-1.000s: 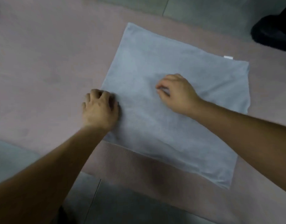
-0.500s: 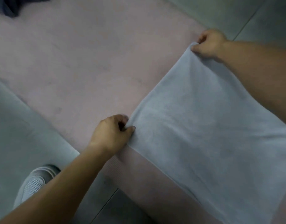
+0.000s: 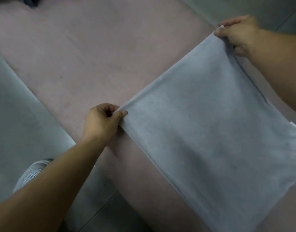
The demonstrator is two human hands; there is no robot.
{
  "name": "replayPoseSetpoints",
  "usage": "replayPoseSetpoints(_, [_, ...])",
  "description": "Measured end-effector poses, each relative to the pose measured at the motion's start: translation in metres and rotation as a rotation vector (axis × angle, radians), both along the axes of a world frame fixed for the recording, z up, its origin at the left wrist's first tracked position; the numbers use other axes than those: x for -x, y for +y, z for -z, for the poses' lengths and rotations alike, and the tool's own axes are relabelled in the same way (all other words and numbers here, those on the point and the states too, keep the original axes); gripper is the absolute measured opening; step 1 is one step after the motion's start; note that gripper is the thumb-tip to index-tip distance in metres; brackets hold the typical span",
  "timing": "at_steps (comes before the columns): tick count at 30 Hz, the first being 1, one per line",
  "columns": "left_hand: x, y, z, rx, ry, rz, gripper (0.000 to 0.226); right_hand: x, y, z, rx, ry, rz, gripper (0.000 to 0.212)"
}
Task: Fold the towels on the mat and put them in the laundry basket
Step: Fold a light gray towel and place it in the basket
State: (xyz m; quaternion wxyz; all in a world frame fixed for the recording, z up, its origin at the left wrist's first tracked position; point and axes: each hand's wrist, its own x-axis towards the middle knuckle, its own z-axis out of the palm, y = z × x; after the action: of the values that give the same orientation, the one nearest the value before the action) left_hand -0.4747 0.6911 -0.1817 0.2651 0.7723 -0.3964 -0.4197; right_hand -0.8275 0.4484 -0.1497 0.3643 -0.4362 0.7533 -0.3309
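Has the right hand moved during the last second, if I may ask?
Yes: the right hand went from the towel's middle to its far corner, by the pink mat's far edge.

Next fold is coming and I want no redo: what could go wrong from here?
1. The left hand and right hand pinch the towel only at two corners; a slip could drop the stretched edge and crease it.
2. The towel's lower right end runs out of view, so its edges cannot be checked and the fold could land skewed.
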Motion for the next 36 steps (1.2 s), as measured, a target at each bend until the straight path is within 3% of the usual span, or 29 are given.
replayPoseSetpoints(2, [-0.009, -0.008, 0.004, -0.012, -0.018, -0.037, 0.013, -0.009, -0.003, -0.009, -0.076, -0.119, -0.087, 0.01])
replayPoseSetpoints(5, [-0.02, -0.011, 0.008, -0.022, -0.043, -0.039, 0.013, -0.012, -0.002, -0.015, -0.16, -0.156, -0.234, 0.018])
replayPoseSetpoints(9, [-0.025, -0.012, 0.009, -0.008, -0.042, -0.06, 0.013, 0.004, -0.004, -0.018, -0.167, -0.015, -0.27, 0.018])
replayPoseSetpoints(13, [-0.027, -0.012, 0.01, -0.033, -0.007, -0.039, 0.012, 0.014, 0.002, -0.014, -0.137, 0.141, -0.271, 0.036])
replayPoseSetpoints(19, [-0.027, -0.016, 0.007, -0.047, 0.004, 0.0, 0.01, 0.014, 0.014, 0.004, -0.137, 0.08, -0.266, 0.013])
replayPoseSetpoints(24, [-0.026, -0.015, 0.006, -0.054, 0.036, -0.022, 0.011, 0.013, 0.007, 0.013, 0.043, 0.229, -0.138, 0.027])
replayPoseSetpoints(28, [-0.026, -0.012, 0.005, -0.03, 0.068, -0.053, 0.011, -0.001, -0.006, 0.019, 0.012, 0.424, -0.274, 0.015])
replayPoseSetpoints(32, [-0.025, -0.011, 0.002, 0.029, 0.049, -0.099, 0.014, -0.019, -0.028, 0.01, 0.07, 0.464, -0.281, 0.018])
replayPoseSetpoints(34, [-0.028, -0.014, -0.004, 0.09, 0.015, -0.136, 0.016, -0.031, -0.038, 0.003, 0.09, 0.422, -0.238, 0.021])
replayPoseSetpoints(36, [-0.03, -0.016, -0.015, 0.154, -0.021, -0.177, 0.016, -0.041, -0.045, -0.005, 0.106, 0.258, -0.18, 0.032])
